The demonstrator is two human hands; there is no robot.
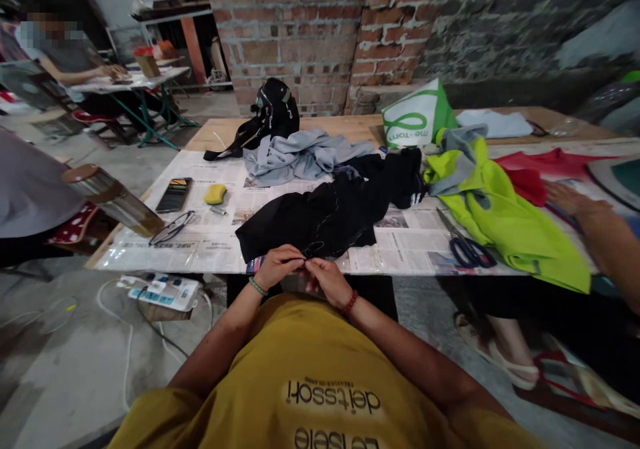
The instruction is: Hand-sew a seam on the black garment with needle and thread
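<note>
My left hand [277, 266], with a green bead bracelet at the wrist, and my right hand [329, 282], with a red one, meet at the table's front edge. Both are closed in a pinch, fingertips almost touching; what lies between them is too small to make out. Just beyond, a black garment [310, 219] lies crumpled on newspaper. Pale thread lines run across its cloth, and a thin loop of thread [314, 247] shows near my fingertips. Behind it is a heap of grey cloth [300, 159].
Left on the table are a bottle [117, 202], glasses [173, 227], a phone [174, 194] and a yellow sponge [215, 194]. Scissors [470, 249] and a neon-yellow garment [493, 202] lie right, near another person's arm [595, 219]. A black bag [275, 109] stands behind. A power strip [165, 291] sits below.
</note>
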